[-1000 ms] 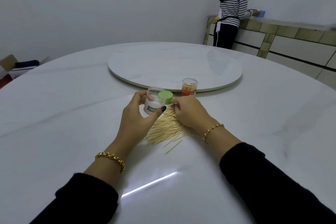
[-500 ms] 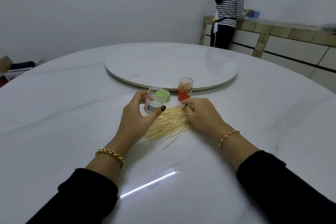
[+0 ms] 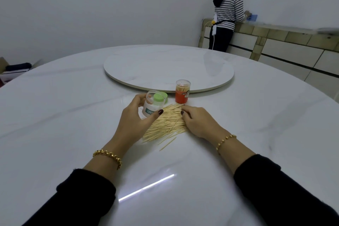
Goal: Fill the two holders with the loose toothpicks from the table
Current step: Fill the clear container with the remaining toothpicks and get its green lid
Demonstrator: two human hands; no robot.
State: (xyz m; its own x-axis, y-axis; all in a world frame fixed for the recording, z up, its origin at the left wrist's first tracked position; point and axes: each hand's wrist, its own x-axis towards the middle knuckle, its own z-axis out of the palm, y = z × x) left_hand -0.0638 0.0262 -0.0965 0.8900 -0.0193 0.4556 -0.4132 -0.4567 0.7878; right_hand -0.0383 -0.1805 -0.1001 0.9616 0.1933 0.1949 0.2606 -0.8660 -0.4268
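Left hand (image 3: 134, 122) grips the clear holder (image 3: 151, 107), which is tilted. The green lid (image 3: 161, 96), at the holder's mouth a second ago, now lies on the table (image 3: 73, 115) behind it. Right hand (image 3: 199, 123) has dropped onto the loose toothpicks (image 3: 166, 124), fingers curled; whether it pinches any cannot be told. The red holder (image 3: 182, 92) stands just beyond the pile.

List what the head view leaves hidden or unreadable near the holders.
Head view, clear holder label: the left hand thumb covers all past "TOOT".
Head view, red holder print: too small.
Head view, right hand grip: its back hides whether it pinches toothpicks.
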